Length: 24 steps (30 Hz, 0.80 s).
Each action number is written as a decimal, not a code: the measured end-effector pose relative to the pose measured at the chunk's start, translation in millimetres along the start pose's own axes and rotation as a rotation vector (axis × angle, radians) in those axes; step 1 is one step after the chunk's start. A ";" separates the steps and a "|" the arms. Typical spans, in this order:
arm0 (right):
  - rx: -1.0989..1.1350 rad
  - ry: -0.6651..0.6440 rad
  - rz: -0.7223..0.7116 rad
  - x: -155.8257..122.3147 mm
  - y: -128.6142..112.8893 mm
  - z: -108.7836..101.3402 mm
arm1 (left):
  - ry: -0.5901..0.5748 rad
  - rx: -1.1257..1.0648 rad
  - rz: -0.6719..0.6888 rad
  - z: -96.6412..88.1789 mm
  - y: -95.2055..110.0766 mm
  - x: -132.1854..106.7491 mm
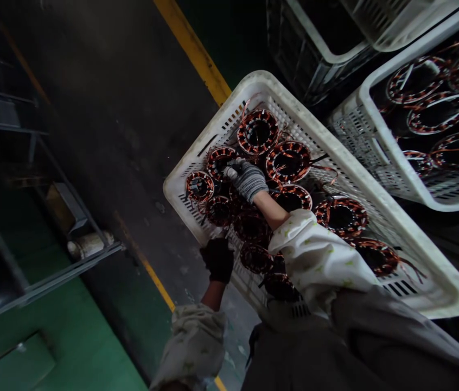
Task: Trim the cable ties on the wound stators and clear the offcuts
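Observation:
A white perforated plastic crate holds several copper-wound stators with dark centres and loose wire ends, such as one at the top and one to its right. My right hand, in a grey knit glove, lies over the pile. Its bunched fingertips are at the edge of another stator, and I cannot tell if they grip it. My left hand, in a black glove, is curled at the crate's near left rim. Stators lower in the pile are partly hidden by my right sleeve.
A second white crate of copper-wound stators stands to the right, with dark crates beyond. A metal rack with a white cylinder stands at the left, above a green floor and a yellow line.

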State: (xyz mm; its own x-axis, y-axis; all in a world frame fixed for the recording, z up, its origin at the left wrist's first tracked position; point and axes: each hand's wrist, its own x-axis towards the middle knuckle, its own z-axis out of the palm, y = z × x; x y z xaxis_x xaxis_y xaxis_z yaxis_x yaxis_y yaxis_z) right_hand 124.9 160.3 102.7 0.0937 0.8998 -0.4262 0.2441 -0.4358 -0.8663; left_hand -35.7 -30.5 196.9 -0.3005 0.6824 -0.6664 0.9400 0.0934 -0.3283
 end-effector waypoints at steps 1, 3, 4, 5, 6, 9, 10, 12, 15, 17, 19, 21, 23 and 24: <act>0.006 0.003 0.000 0.3 -1.1 -0.7 | 0.010 0.001 0.011 0.1 -0.2 -0.2; 0.063 0.005 -0.002 1.0 -0.3 -0.4 | 0.031 0.008 0.034 1.1 -0.6 -0.4; 0.106 0.008 -0.003 1.3 1.3 0.4 | 0.035 0.008 0.040 1.8 -0.8 -0.6; 0.149 0.012 -0.003 1.7 3.5 1.6 | 0.035 0.007 0.043 2.4 -0.9 -0.8; 0.188 0.014 -0.003 2.0 5.9 2.9 | 0.036 0.005 0.045 2.8 -1.0 -1.0; 0.247 0.011 -0.001 3.2 11.7 6.0 | 0.056 -0.016 0.044 3.2 -0.5 -1.5; 0.246 0.008 -0.001 3.6 12.3 6.3 | 0.065 -0.023 0.041 3.0 -0.2 -1.7; 0.219 0.001 -0.003 4.3 11.1 5.0 | 0.063 -0.029 0.038 2.0 0.3 -1.9; 0.127 -0.007 -0.016 4.9 3.9 -1.0 | 0.032 -0.025 0.039 -0.2 0.7 -2.2; 0.060 -0.016 -0.024 5.3 -2.1 -6.1 | 0.024 -0.023 0.040 -1.4 0.7 -2.5; 0.019 -0.033 -0.022 6.1 -6.5 -10.2 | 0.027 -0.023 0.045 -1.5 0.4 -2.7; 0.024 -0.046 -0.010 7.3 -7.9 -12.1 | 0.035 -0.020 0.052 -0.5 -0.2 -2.7; 0.070 -0.052 0.003 8.5 -5.9 -11.8 | 0.042 -0.014 0.059 1.3 -0.8 -2.4; 0.101 -0.051 0.006 9.1 -4.0 -11.0 | 0.044 -0.013 0.057 2.2 -1.1 -2.0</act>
State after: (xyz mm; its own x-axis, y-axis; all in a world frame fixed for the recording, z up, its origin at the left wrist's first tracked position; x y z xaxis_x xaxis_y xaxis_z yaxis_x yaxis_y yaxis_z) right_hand 135.4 170.5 105.2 0.0449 0.8958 -0.4423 0.1453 -0.4439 -0.8842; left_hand -36.5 -33.6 197.1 -0.2396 0.7178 -0.6537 0.9574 0.0629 -0.2819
